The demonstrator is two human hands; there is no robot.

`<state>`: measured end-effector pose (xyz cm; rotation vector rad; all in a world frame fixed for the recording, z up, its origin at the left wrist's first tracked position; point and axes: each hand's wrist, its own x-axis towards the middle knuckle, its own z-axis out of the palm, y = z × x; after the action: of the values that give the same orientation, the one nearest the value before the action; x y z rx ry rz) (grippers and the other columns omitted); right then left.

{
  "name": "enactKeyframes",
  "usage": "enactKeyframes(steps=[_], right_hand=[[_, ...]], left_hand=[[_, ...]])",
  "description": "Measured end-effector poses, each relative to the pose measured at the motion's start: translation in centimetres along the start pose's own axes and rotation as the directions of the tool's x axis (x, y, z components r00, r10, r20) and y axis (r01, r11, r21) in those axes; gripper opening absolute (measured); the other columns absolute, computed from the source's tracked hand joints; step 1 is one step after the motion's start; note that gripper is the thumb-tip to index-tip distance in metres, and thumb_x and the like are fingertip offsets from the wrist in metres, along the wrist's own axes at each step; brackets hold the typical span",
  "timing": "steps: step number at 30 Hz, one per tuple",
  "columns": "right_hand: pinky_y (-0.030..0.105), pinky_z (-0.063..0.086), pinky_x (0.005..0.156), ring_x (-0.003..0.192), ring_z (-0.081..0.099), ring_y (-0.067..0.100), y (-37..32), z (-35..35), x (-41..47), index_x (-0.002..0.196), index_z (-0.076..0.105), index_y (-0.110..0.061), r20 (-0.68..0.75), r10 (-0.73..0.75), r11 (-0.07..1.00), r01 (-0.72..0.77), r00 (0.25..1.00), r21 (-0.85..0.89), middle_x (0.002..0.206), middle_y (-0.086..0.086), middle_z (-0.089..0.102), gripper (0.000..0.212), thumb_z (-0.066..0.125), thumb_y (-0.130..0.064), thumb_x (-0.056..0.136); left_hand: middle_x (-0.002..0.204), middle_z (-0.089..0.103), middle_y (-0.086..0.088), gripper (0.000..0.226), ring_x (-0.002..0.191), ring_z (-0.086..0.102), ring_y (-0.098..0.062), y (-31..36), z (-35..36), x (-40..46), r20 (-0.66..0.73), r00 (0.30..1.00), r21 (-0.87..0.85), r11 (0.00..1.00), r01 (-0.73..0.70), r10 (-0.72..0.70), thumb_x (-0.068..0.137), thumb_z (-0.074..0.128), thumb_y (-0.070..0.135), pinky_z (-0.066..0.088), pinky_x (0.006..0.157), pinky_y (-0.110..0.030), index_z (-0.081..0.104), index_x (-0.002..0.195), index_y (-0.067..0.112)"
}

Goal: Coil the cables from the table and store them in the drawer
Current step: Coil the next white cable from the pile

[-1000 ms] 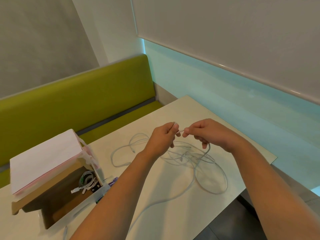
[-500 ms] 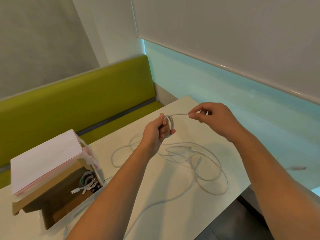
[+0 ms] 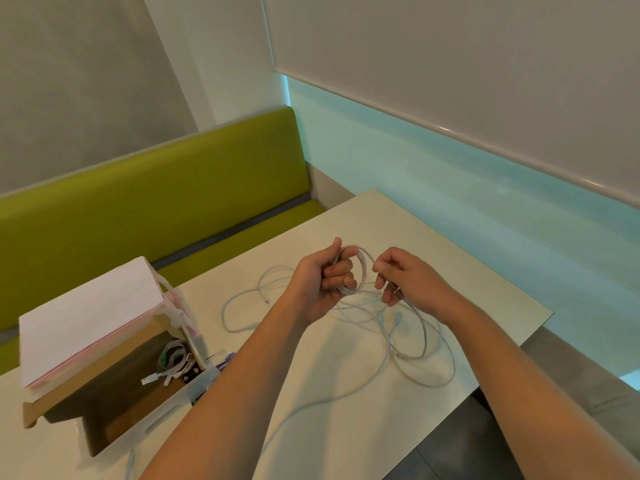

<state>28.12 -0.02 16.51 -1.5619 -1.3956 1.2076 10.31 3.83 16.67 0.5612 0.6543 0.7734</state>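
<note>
meanwhile left hand (image 3: pixel 322 282) grips the cable coil (image 3: pixel 360 271) as anchor; right hand (image 3: pixel 401 282) pinches the strand, feeding another loop.

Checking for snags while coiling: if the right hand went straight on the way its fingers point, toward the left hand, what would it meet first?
Most likely the cable loop held in the left hand. The right hand pinches the same cable right beside it. Depth is unclear.

My left hand (image 3: pixel 320 284), fingers (image 3: pixel 341 273) curled, grips white cable loops (image 3: pixel 360 271); my right hand (image 3: pixel 410 284) pinches the strand beside it, both forearms extended.
</note>
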Motion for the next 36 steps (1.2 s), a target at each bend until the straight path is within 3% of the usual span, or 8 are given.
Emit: enactKeyframes(steps=[4,10,16,19,22,24,29,36], right_hand=[[0.042,0.052,0.072,0.061,0.058,0.021,0.1,0.4,-0.3,0.096,0.054,-0.011,0.017,-0.002,1.000,0.002,1.000,-0.014,0.071,0.003,0.061,0.017,0.043,-0.022,0.103],[0.030,0.031,0.053,0.056,0.035,0.017,-0.7,1.3,-0.6,0.099,0.054,-0.016,-0.005,0.013,1.000,-0.013,1.000,-0.008,0.064,0.003,0.043,0.018,0.041,-0.027,0.102],[0.036,0.055,0.061,0.060,0.053,0.015,-1.5,2.2,-1.3,0.123,0.058,-0.035,-0.030,-0.099,0.987,0.095,0.995,-0.127,0.071,-0.002,0.053,0.032,0.035,-0.046,0.102],[0.041,0.052,0.065,0.069,0.052,0.012,-1.3,3.0,-1.5,0.114,0.057,-0.022,-0.031,-0.176,0.936,0.158,0.984,-0.314,0.075,-0.008,0.053,0.030,0.035,-0.040,0.104],[0.030,0.042,0.059,0.066,0.047,0.007,-1.0,3.5,-1.5,0.093,0.052,-0.025,-0.035,-0.157,0.925,0.135,0.987,-0.355,0.073,-0.010,0.049,0.024,0.034,-0.036,0.105],[0.026,0.036,0.052,0.058,0.041,0.009,-0.8,3.6,-1.6,0.081,0.051,-0.025,-0.039,-0.104,0.974,0.093,0.994,-0.209,0.068,-0.008,0.045,0.028,0.039,-0.035,0.104],[0.020,0.021,0.043,0.048,0.026,0.008,-1.3,3.0,-2.1,0.092,0.061,-0.010,0.037,0.008,0.951,-0.019,0.999,0.309,0.058,-0.007,0.034,0.028,0.047,-0.032,0.102],[0.023,0.034,0.060,0.066,0.045,0.012,-1.2,2.4,-1.6,0.080,0.059,-0.019,-0.097,-0.113,0.980,0.095,0.989,-0.176,0.071,-0.003,0.051,0.032,0.043,-0.034,0.102]], left_hand=[[0.051,0.022,0.007,0.039,0.035,0.018,-0.003,0.0,0.3,-0.1,0.006,1.000,-0.016,1.000,0.023,-0.023,0.102,0.044,0.034,0.036,0.046,-0.015,0.058,0.076,0.008],[0.051,0.023,0.007,0.043,0.043,0.006,-0.008,-0.3,0.3,0.1,-0.039,0.999,-0.142,0.990,0.001,-0.007,0.104,0.038,0.028,0.033,0.038,-0.018,0.045,0.064,0.014],[0.054,0.016,0.006,0.040,0.042,0.009,-0.007,-0.1,0.3,-0.2,0.041,0.998,-0.092,0.994,0.051,-0.047,0.100,0.039,0.025,0.028,0.041,-0.017,0.038,0.061,0.016],[0.057,0.012,0.005,0.040,0.042,0.007,-0.008,-0.2,0.6,-0.4,0.019,1.000,-0.103,0.995,0.014,-0.012,0.100,0.039,0.023,0.035,0.039,-0.018,0.038,0.061,0.015],[0.051,0.017,0.005,0.041,0.042,0.007,-0.009,-0.5,0.5,-0.4,-0.009,1.000,-0.105,0.994,-0.019,0.018,0.100,0.038,0.022,0.033,0.040,-0.018,0.038,0.059,0.015],[0.049,0.021,0.005,0.040,0.041,0.008,-0.009,-0.5,0.4,-0.5,-0.015,0.999,-0.114,0.993,-0.039,0.037,0.099,0.039,0.023,0.031,0.042,-0.018,0.038,0.060,0.015],[0.050,0.024,0.004,0.039,0.035,0.019,-0.008,-0.4,0.1,-0.6,-0.010,0.998,-0.104,0.993,-0.064,0.063,0.099,0.038,0.022,0.044,0.051,-0.023,0.039,0.061,0.015],[0.069,0.053,-0.001,0.034,0.069,0.053,-0.016,0.2,-0.1,-0.9,-0.179,0.981,0.358,0.934,-0.004,0.073,0.098,0.042,0.025,0.053,0.074,-0.029,0.064,0.076,0.012]])
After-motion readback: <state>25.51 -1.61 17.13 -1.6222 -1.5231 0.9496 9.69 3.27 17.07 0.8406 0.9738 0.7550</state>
